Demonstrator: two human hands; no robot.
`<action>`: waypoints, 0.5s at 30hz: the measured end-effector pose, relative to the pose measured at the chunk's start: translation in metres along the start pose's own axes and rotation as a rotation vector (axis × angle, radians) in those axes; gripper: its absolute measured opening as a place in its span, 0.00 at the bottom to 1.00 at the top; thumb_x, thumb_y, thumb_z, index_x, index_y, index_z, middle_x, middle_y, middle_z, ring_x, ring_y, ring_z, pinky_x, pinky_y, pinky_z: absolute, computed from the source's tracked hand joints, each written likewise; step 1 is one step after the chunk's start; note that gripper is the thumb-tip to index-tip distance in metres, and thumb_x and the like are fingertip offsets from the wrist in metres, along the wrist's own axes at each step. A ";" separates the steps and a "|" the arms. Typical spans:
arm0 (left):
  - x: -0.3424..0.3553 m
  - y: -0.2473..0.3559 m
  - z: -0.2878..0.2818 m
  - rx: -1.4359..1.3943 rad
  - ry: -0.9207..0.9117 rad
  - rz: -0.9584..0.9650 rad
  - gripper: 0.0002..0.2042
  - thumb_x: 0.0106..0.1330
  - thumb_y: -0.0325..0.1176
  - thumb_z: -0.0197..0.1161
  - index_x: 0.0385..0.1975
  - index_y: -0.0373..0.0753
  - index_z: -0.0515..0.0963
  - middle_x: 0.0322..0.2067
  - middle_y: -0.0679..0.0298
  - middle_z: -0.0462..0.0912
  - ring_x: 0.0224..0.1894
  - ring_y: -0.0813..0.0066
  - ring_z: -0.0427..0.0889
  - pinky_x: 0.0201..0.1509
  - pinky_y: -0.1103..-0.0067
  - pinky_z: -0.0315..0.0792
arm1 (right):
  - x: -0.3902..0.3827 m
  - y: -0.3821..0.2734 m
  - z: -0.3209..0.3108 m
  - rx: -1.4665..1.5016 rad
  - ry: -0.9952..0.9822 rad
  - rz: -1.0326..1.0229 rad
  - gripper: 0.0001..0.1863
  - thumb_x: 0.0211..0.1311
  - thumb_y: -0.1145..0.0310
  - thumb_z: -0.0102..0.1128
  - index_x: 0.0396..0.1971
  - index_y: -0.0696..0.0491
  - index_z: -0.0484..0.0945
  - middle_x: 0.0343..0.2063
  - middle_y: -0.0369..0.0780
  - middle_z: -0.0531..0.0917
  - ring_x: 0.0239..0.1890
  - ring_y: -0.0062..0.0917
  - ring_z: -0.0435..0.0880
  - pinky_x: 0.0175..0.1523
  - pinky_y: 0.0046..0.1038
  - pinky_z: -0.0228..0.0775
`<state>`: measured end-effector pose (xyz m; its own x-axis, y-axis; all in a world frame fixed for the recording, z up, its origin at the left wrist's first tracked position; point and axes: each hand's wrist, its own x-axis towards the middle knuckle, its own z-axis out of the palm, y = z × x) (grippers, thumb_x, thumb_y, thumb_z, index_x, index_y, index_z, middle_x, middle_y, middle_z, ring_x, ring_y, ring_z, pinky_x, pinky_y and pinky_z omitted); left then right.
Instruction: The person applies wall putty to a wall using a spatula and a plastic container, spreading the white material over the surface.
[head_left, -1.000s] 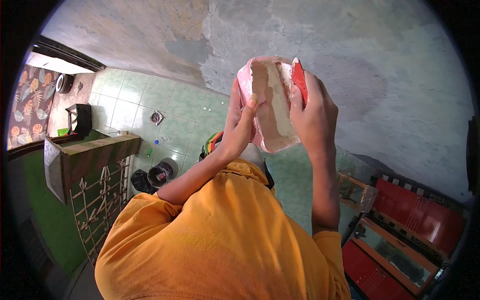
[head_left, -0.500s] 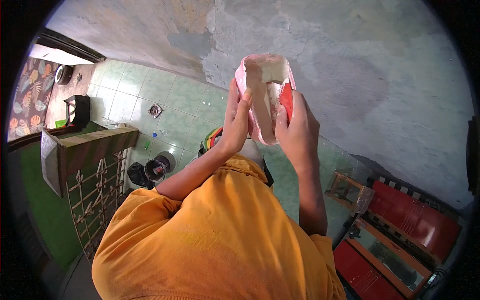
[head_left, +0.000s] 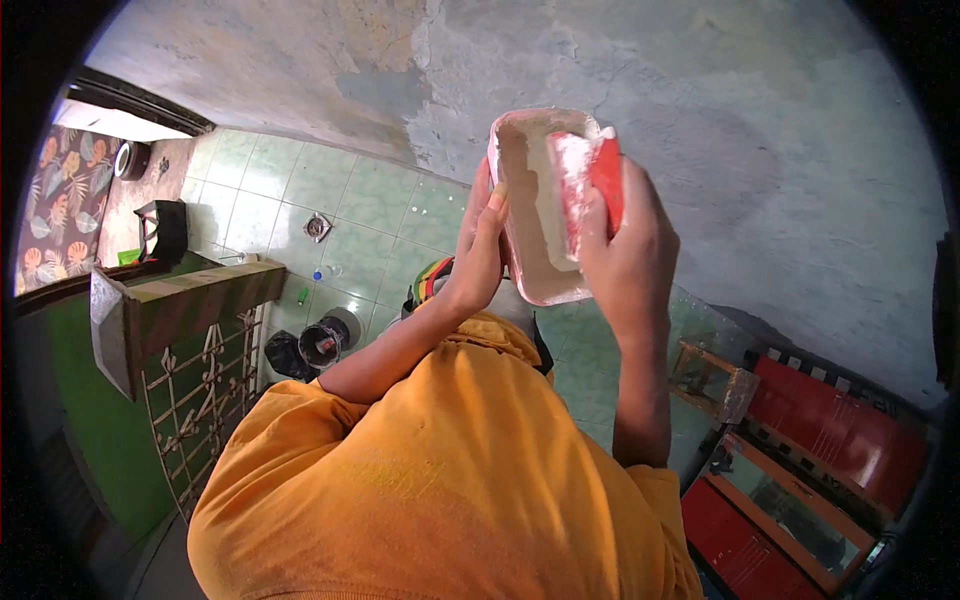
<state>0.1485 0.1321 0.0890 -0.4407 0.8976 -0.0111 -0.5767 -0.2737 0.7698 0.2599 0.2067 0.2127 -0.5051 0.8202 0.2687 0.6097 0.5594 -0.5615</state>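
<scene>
A pink rectangular tub (head_left: 530,281) with pale paste inside is held up in front of a patchy grey wall (head_left: 760,160). My left hand (head_left: 480,255) is closed on the tub's left side, thumb along the rim. My right hand (head_left: 630,260) grips a flat red scraper (head_left: 608,175) at the tub's right edge; thick white paste coats the scraper's left face, which lies partly over the opening. The right side of the tub is partly hidden behind this hand and the scraper.
Green floor tiles (head_left: 340,255) carry a small metal dish (head_left: 318,226), a bottle (head_left: 330,271), a bucket (head_left: 322,342) and black bag (head_left: 284,355). A wooden ledge (head_left: 200,290) tops a metal grille (head_left: 200,400) at left; a red cabinet (head_left: 830,420) stands lower right, a doorway at upper left.
The red scraper dipped into the tub half a second ago and has risen to its upper right edge with white paste showing on it; my right hand moved up and right.
</scene>
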 end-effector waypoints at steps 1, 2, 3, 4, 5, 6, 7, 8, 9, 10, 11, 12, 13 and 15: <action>0.001 0.001 0.003 -0.008 -0.045 0.041 0.33 0.81 0.45 0.42 0.77 0.32 0.43 0.74 0.56 0.54 0.75 0.68 0.53 0.77 0.73 0.51 | -0.004 -0.002 0.002 0.019 -0.056 -0.037 0.19 0.67 0.70 0.58 0.56 0.60 0.74 0.47 0.54 0.82 0.48 0.51 0.83 0.50 0.44 0.77; 0.001 0.004 0.006 -0.010 -0.053 0.038 0.33 0.81 0.45 0.42 0.77 0.32 0.43 0.74 0.56 0.54 0.75 0.68 0.53 0.77 0.73 0.51 | -0.008 -0.003 0.005 0.037 -0.113 -0.075 0.19 0.66 0.71 0.57 0.56 0.60 0.74 0.47 0.53 0.83 0.48 0.50 0.84 0.50 0.44 0.77; 0.001 0.008 0.009 -0.010 -0.037 0.012 0.33 0.81 0.45 0.42 0.77 0.32 0.43 0.74 0.56 0.54 0.75 0.68 0.54 0.77 0.73 0.51 | -0.011 0.003 0.015 0.003 -0.089 -0.105 0.19 0.66 0.71 0.57 0.55 0.59 0.75 0.46 0.52 0.83 0.47 0.50 0.84 0.50 0.44 0.77; 0.000 0.010 0.008 -0.008 -0.011 -0.008 0.33 0.81 0.46 0.42 0.77 0.32 0.43 0.74 0.56 0.54 0.75 0.68 0.54 0.77 0.73 0.51 | -0.007 0.004 0.013 0.004 -0.090 -0.107 0.19 0.66 0.71 0.57 0.55 0.59 0.75 0.46 0.52 0.83 0.47 0.50 0.84 0.50 0.44 0.77; 0.000 0.011 0.005 -0.008 -0.007 -0.006 0.33 0.81 0.46 0.42 0.77 0.32 0.43 0.74 0.56 0.54 0.75 0.68 0.54 0.77 0.73 0.51 | -0.001 0.007 0.008 -0.028 -0.035 -0.089 0.19 0.66 0.71 0.58 0.55 0.59 0.75 0.46 0.52 0.83 0.46 0.50 0.84 0.49 0.44 0.77; 0.001 0.011 0.001 0.036 -0.001 0.004 0.33 0.81 0.45 0.42 0.77 0.33 0.43 0.74 0.56 0.54 0.75 0.68 0.54 0.77 0.73 0.51 | 0.003 0.009 0.002 -0.059 0.020 -0.072 0.19 0.66 0.71 0.58 0.55 0.59 0.74 0.46 0.51 0.83 0.46 0.50 0.84 0.49 0.44 0.77; 0.001 0.011 0.000 0.081 -0.002 0.012 0.33 0.81 0.45 0.43 0.77 0.33 0.43 0.74 0.56 0.55 0.75 0.68 0.54 0.77 0.73 0.51 | 0.006 0.010 -0.006 -0.045 0.004 -0.039 0.18 0.66 0.71 0.58 0.55 0.59 0.74 0.46 0.52 0.83 0.46 0.50 0.84 0.49 0.43 0.77; 0.000 0.011 0.002 0.081 -0.004 0.011 0.33 0.81 0.45 0.43 0.77 0.33 0.43 0.74 0.56 0.55 0.75 0.68 0.54 0.77 0.73 0.51 | 0.003 0.012 -0.003 -0.046 0.006 -0.038 0.18 0.66 0.71 0.58 0.55 0.59 0.74 0.46 0.52 0.83 0.46 0.50 0.84 0.49 0.43 0.77; -0.001 0.011 0.003 0.063 0.020 0.001 0.33 0.81 0.44 0.43 0.77 0.33 0.43 0.73 0.56 0.55 0.75 0.68 0.55 0.77 0.73 0.51 | -0.002 0.014 0.004 -0.060 -0.042 -0.064 0.18 0.66 0.71 0.58 0.54 0.59 0.75 0.45 0.51 0.83 0.46 0.49 0.84 0.48 0.43 0.77; -0.001 0.012 0.005 0.041 0.046 -0.008 0.32 0.81 0.43 0.44 0.77 0.33 0.44 0.73 0.57 0.56 0.74 0.69 0.55 0.77 0.73 0.51 | -0.006 0.015 0.009 -0.076 -0.093 -0.093 0.18 0.65 0.72 0.59 0.54 0.59 0.75 0.45 0.51 0.83 0.46 0.49 0.84 0.48 0.42 0.77; -0.001 0.014 0.006 0.037 0.046 -0.007 0.32 0.81 0.43 0.44 0.77 0.33 0.44 0.73 0.57 0.56 0.74 0.69 0.55 0.77 0.73 0.51 | -0.009 0.013 0.012 -0.069 -0.076 -0.099 0.18 0.64 0.72 0.60 0.54 0.59 0.76 0.44 0.51 0.84 0.45 0.48 0.85 0.48 0.42 0.77; -0.001 0.018 0.009 0.057 0.035 0.003 0.32 0.81 0.42 0.45 0.77 0.33 0.45 0.72 0.57 0.57 0.74 0.69 0.56 0.76 0.73 0.52 | -0.010 0.010 0.007 -0.072 -0.076 -0.101 0.18 0.64 0.72 0.60 0.54 0.59 0.76 0.44 0.51 0.84 0.45 0.48 0.85 0.48 0.42 0.77; -0.002 0.020 0.008 0.081 0.032 0.018 0.31 0.81 0.41 0.45 0.76 0.33 0.45 0.72 0.57 0.57 0.74 0.70 0.56 0.76 0.74 0.52 | -0.010 0.006 0.004 -0.025 -0.013 -0.094 0.18 0.64 0.73 0.61 0.53 0.59 0.76 0.44 0.51 0.84 0.45 0.48 0.85 0.48 0.41 0.77; -0.001 0.024 0.007 0.086 0.029 0.026 0.31 0.81 0.41 0.46 0.76 0.33 0.46 0.72 0.57 0.58 0.73 0.71 0.56 0.76 0.74 0.52 | -0.009 0.008 0.006 0.048 0.062 -0.069 0.16 0.64 0.74 0.61 0.52 0.61 0.77 0.43 0.52 0.83 0.45 0.49 0.84 0.48 0.40 0.77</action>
<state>0.1401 0.1267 0.1118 -0.4746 0.8802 -0.0080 -0.5045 -0.2646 0.8218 0.2655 0.2028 0.2016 -0.5049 0.7866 0.3555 0.5437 0.6097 -0.5768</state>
